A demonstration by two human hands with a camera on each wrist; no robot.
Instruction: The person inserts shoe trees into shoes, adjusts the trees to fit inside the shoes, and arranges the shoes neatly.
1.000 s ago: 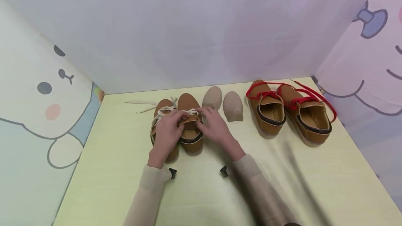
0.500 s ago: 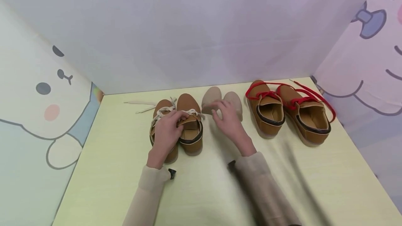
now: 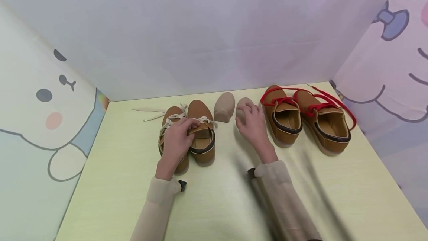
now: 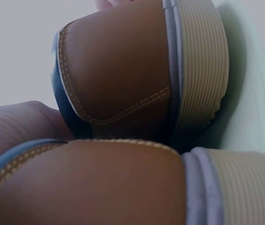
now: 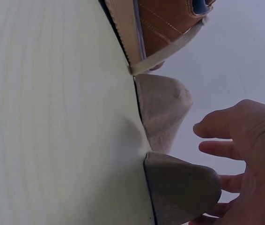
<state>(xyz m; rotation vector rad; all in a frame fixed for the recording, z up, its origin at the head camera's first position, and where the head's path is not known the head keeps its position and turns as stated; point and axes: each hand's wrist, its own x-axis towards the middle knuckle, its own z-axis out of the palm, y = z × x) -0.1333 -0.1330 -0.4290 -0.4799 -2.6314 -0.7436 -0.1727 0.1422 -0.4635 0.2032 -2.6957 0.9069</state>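
Observation:
A pair of brown leather shoes with white laces stands on the table, toes away. My left hand [image 3: 177, 138] lies over the left shoe [image 3: 173, 111] and pinches the tongue of the right shoe [image 3: 204, 157] near its laces. Both shoe heels fill the left wrist view. Further right, two beige toe-shaped shoe inserts lie side by side. My right hand [image 3: 253, 125] is over the right insert [image 5: 181, 192], fingers bent loosely and spread; some fingertips pass behind it in the right wrist view. The left insert [image 3: 224, 105] is apart from the hand.
Two more brown shoes, a nearer one [image 3: 288, 135] and a farther-right one [image 3: 332, 146], stand on the right, with red laces [image 3: 337, 101] trailing over and beside them. A loose white lace end [image 3: 148, 109] lies at the far left. A plain cloth wall [image 3: 214, 40] rises behind the table.
My right hand has left the right white-laced shoe and moved right, passing above the left insert to the right one. The left hand stays at the shoe's tongue.

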